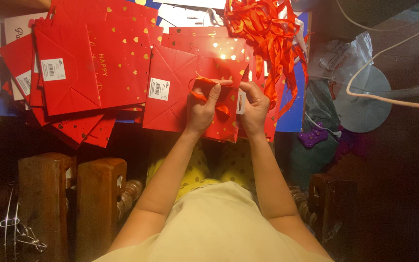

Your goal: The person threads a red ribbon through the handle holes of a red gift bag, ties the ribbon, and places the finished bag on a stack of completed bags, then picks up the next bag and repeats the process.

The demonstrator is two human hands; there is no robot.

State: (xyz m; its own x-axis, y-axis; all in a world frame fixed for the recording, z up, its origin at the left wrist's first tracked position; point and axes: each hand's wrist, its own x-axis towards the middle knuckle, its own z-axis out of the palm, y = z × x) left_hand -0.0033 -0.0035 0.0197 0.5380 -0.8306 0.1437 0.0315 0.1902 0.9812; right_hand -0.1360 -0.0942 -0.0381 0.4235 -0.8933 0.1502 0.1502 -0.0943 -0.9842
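Two bare hands meet over a flat, folded red paper gift bag with small gold hearts (pixel 173 92), which lies on a crowded work surface just ahead of the person's lap. To its left, a fanned stack of similar flat red paper bags (pixel 88 63) covers the surface, several showing white barcode stickers. Beyond the hands, near the top, a loose heap of orange-red satin ribbons (pixel 267 34) spills down over the right side of the bags, with a blue sheet (pixel 294 116) showing beneath it. The room is dim; to the right a white cable (pixel 384 97) crosses a grey round fan base (pixel 364 102), and a small purple toy (pixel 312 137) sits on dark fabric. Two brown wooden blocks (pixel 71 194) stand low on the left.

The left hand (pixel 201 107) presses down on the bag, thumb raised, pinching a loop of orange-red ribbon (pixel 204 90) against the paper. The right hand (pixel 255 107) is curled, fingers closed around the ribbon's other end and the bag's edge. Both forearms reach forward from a pale yellow shirt (pixel 219 228).
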